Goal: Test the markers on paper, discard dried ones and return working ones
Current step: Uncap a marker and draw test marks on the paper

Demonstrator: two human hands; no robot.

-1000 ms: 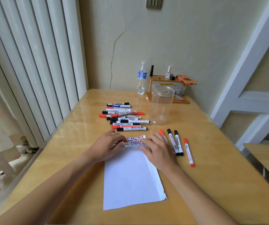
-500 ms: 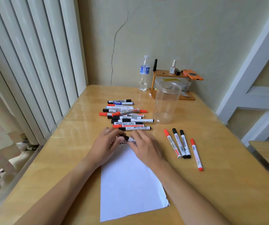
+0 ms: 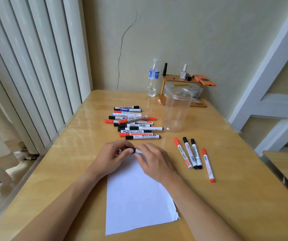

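A white sheet of paper lies on the wooden table in front of me. Above its far edge both hands hold one black-capped whiteboard marker. My left hand pinches the black cap end, and my right hand grips the white barrel. Most of the marker is hidden by my fingers. A pile of several red, black and blue markers lies beyond my hands. Several more markers lie in a row to the right of the paper.
An open clear plastic jar stands behind the right-hand markers. A water bottle and a small wooden shelf with bottles and an orange phone sit at the back wall. Vertical blinds run along the table's left edge.
My hands have drawn together over the marker, covering most of its barrel. My left fingers now pinch the black cap. The view has tilted slightly down.
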